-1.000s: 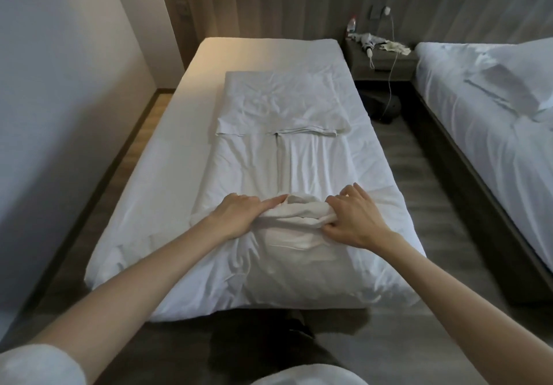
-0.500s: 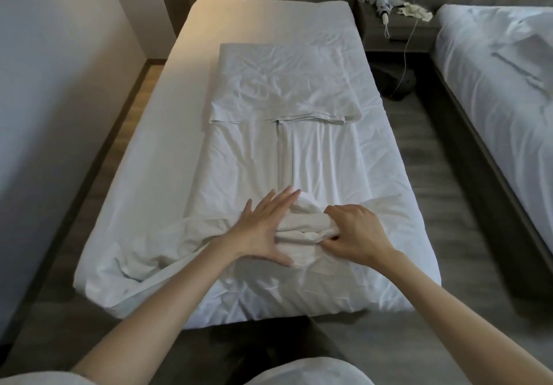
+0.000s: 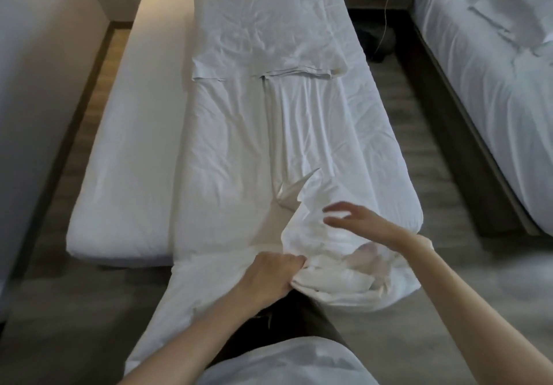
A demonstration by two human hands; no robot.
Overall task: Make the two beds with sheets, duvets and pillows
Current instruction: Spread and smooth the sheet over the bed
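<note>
Head view gives us the near bed (image 3: 125, 157) running from 6 toward 12 o'clock, with a second bed (image 3: 484, 91) at 2 o'clock. On the near bed lies a white duvet (image 3: 239, 145), its foot end hanging off the mattress toward us, with a folded sheet (image 3: 263, 40) at its 12 o'clock end. Our left hand (image 3: 269, 277) is clenched on the bunched duvet edge at 6 o'clock. Our right hand (image 3: 356, 220) hovers blurred over the bunch, fingers spread, grasping nothing.
</note>
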